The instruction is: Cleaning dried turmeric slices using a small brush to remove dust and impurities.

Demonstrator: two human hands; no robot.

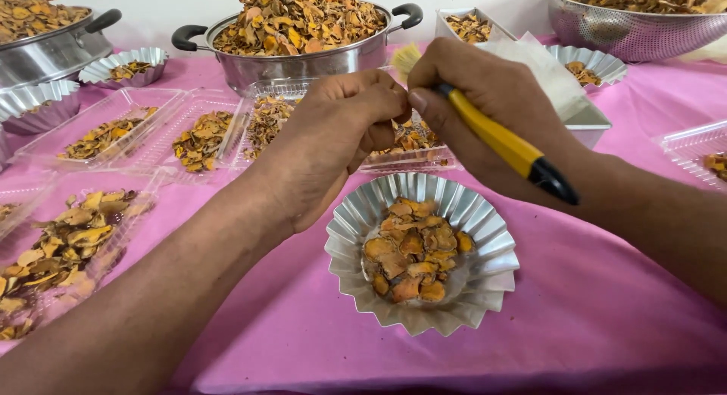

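My right hand [485, 107] grips a brush with a yellow and black handle [503, 143]; its pale bristles [406, 58] point up and left. My left hand [333, 141] is pinched shut right beside the bristles, and whatever its fingertips hold is hidden. Below both hands sits a fluted foil cup [485, 228] with several dried orange-yellow slices [413, 251] in it, on a pink tablecloth [598, 289].
A steel pot [303, 58] heaped with dried slices stands at the back, another pot [53, 50] at far left, a metal colander [636, 28] at top right. Clear plastic trays [144, 134] with slices lie left; more foil cups [125, 65] and a tray [693, 149] surround.
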